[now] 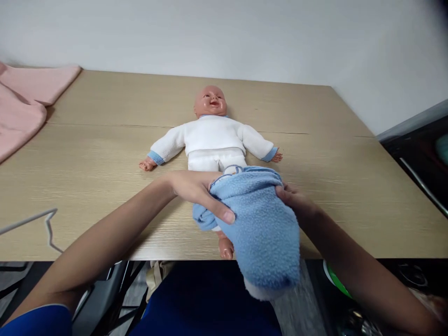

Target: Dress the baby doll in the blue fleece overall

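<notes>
A baby doll [214, 133] lies on its back, head away from me, in a white top with blue cuffs and white bottoms. Blue fleece doll pants [266, 224] are bunched around its lower legs. One doll foot [226, 246] pokes out below the bunched left part. The other pant leg hangs toward me over the table edge and hides the second foot. My left hand [203, 191] is closed on the left side of the waistband, thumb outside, fingers hidden beneath the cloth. My right hand [292, 198] pinches the opening's right side.
The wooden table [105, 149] meets a white wall at the back. A pink cloth [28, 102] lies at the far left, and a white hanger [49, 224] at the near left. Dark chairs [101, 294] stand below the left front edge. Dark shelving [420, 154] is at the right.
</notes>
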Motion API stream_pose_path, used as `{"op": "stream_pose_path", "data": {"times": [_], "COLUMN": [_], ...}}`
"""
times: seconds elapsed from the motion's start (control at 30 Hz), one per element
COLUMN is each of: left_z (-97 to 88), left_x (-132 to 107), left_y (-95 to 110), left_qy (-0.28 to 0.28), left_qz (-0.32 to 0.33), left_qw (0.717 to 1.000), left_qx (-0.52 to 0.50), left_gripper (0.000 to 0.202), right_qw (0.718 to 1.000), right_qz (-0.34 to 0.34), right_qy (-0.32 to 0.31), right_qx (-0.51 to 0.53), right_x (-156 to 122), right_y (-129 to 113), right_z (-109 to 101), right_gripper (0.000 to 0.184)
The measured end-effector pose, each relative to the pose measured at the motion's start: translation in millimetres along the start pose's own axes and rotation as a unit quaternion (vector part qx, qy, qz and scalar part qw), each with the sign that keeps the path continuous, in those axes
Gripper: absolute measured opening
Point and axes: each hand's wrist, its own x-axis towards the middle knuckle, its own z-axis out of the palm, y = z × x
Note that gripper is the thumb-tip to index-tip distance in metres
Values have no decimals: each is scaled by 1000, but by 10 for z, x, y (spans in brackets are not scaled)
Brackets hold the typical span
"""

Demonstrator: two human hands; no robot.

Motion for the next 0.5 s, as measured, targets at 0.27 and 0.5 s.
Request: {"op": "stream_pose_path", "data": {"times": [0.27,0.5], "left_z": [0,133], "left_x": [-88,30], "left_y": [-149,-20], "left_qy": [136,131], "left_qz": [62,24], "left_qw": [989,985], "left_qx": [0,107], "left_gripper": [56,39], "right_qw": [995,977], "right_qz": [-2,-43], "right_qy": [-98,-133], "right_qx": [-28,-161], "right_x": [5,-195], "right_y": [-106,-273], "right_z": [69,-2], "right_gripper": [58,33]}}
